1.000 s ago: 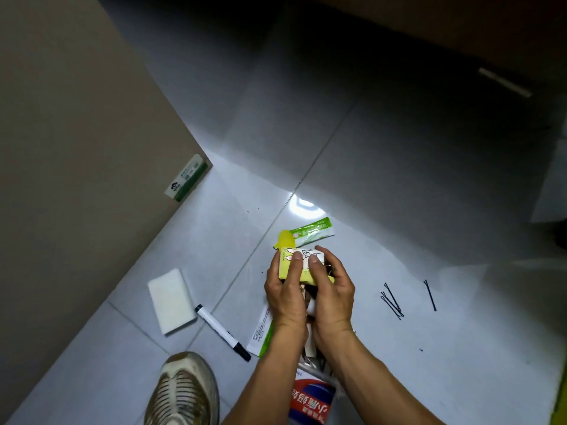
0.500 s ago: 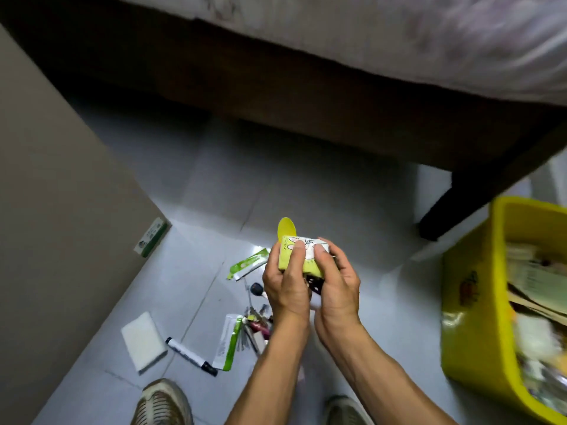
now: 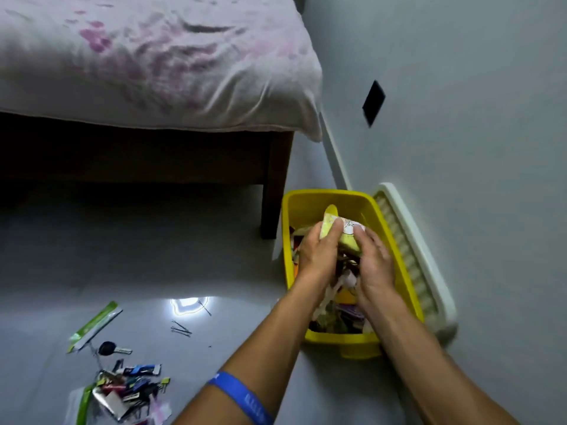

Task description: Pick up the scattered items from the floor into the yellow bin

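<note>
Both hands are hanging directly over the open yellow plastic bin [image 3: 313, 200], which is sitting on the grey floor against the wall, just beside the dark bed leg [image 3: 274, 185]. The left hand [image 3: 319, 256] and right hand [image 3: 372, 262] are pressing inward together on a bundle of gathered items, a hold that seems meant to keep small loose pieces from spilling before release. Fingers of both hands are curling over a yellow-green packet with a white printed label [image 3: 333, 228] at the top of the bundle; darker bits are poking out between the palms. The bin is already holding mixed clutter beneath the hands. Well left of the bin, a pile of small scattered packets and clips [image 3: 129, 391], a green-striped sachet [image 3: 95, 326], a black-headed key [image 3: 112, 349] and thin black hairpins [image 3: 181, 329] are lying on the floor, so the task is looking unfinished.
</note>
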`<state>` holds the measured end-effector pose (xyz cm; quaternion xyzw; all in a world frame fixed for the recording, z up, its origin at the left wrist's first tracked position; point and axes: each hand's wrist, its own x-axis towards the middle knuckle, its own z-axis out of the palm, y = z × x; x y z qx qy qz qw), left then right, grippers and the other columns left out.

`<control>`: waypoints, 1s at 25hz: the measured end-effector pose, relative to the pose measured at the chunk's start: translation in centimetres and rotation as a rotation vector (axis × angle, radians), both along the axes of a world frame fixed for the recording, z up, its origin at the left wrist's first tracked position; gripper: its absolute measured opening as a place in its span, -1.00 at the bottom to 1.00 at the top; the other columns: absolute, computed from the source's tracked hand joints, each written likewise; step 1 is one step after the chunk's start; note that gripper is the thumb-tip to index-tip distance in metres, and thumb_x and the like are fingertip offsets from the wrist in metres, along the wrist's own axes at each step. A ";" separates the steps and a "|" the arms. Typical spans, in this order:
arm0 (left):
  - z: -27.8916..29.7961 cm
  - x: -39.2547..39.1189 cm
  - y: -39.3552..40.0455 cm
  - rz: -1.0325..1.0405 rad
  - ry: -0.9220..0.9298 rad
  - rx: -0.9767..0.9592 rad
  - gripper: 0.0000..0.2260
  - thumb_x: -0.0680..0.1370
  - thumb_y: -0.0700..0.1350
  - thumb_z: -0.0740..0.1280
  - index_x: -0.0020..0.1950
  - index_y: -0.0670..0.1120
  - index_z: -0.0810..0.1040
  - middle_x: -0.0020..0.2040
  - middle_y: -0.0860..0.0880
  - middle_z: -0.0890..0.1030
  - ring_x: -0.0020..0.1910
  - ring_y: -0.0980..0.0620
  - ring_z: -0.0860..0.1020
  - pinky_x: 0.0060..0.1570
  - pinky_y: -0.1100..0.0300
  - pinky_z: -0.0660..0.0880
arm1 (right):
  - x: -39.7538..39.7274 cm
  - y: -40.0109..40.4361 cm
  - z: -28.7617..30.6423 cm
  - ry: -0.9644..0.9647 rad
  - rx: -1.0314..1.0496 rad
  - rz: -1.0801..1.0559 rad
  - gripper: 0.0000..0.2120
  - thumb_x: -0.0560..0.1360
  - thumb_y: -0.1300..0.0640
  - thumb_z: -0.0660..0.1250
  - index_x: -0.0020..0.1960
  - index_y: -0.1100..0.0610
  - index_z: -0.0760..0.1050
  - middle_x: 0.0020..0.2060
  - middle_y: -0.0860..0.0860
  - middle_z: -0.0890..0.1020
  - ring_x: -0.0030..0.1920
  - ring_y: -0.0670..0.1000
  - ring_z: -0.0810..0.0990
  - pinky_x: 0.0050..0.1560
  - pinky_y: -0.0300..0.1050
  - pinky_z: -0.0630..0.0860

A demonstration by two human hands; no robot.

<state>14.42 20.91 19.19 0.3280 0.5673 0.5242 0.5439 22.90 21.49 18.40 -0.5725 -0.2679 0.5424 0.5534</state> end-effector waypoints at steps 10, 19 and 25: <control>-10.0 -4.3 -2.4 -0.700 1.195 0.249 -0.70 0.62 -0.07 0.18 0.32 -0.06 0.50 0.45 0.01 0.40 0.57 0.06 0.02 0.51 -0.05 0.08 | 4.6 -0.4 -12.0 -1.533 -0.032 0.944 -0.30 0.53 -0.33 0.09 0.52 -0.34 -0.23 0.56 -0.16 -0.29 0.53 0.22 -0.36 0.43 0.44 -0.14; -10.1 -6.9 -1.8 -0.396 1.016 0.282 -0.61 0.63 -0.06 0.19 0.47 0.01 0.38 0.52 -0.01 0.32 0.50 0.00 0.25 0.43 0.14 0.19 | 1.9 -0.8 -7.5 -1.667 0.157 0.358 -0.48 0.51 0.00 0.29 0.45 0.00 0.35 0.49 0.07 0.32 0.36 0.28 0.34 0.21 0.25 0.36; -13.1 -12.8 -13.0 -0.129 0.817 -0.166 -0.63 0.63 -0.09 0.20 0.45 -0.01 0.39 0.47 -0.01 0.38 0.44 0.01 0.32 0.39 0.16 0.24 | -8.0 -8.6 -9.3 -1.228 0.539 0.784 -0.71 0.51 0.16 0.27 0.21 0.10 0.56 0.17 0.03 0.59 0.11 0.06 0.55 0.11 -0.15 0.43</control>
